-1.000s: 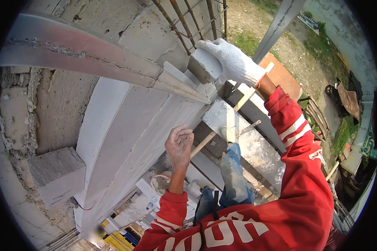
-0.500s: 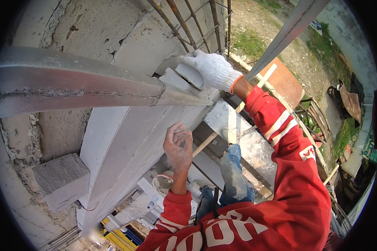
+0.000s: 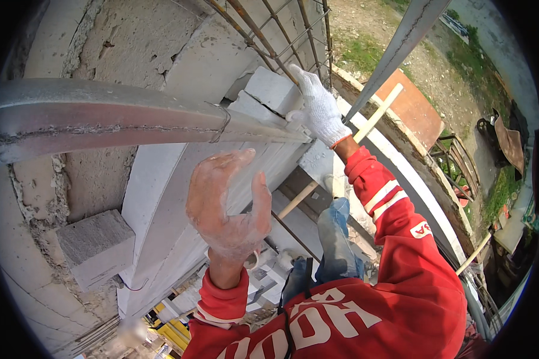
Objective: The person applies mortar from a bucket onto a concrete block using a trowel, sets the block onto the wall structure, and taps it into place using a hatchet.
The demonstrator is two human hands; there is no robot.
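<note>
My right hand [image 3: 323, 110], in a white knitted glove with an orange cuff, is at the end of a pale block [image 3: 272, 90]. Its fingers and thumb reach around the block's right end; the palm side is hidden. This block rests on top of a pale block wall [image 3: 191, 197], close to the rebar, with a dark gap beneath part of it. My bare left hand [image 3: 227, 203], dusted with pale powder, is raised in front of the wall. Its thumb and fingers are curved apart with nothing between them.
A metal beam [image 3: 114, 122] crosses in front of the wall, and another metal post [image 3: 395, 60] slants at upper right. Rusty rebar [image 3: 281, 36] rises beyond the block. A grey block [image 3: 96, 248] sits at left. Wooden poles [image 3: 299, 200] and ground far below lie on the right.
My left hand has come up and left, appearing larger, with its fingers farther apart. My right hand has shifted from over the block to its right end, and the block has turned slightly.
</note>
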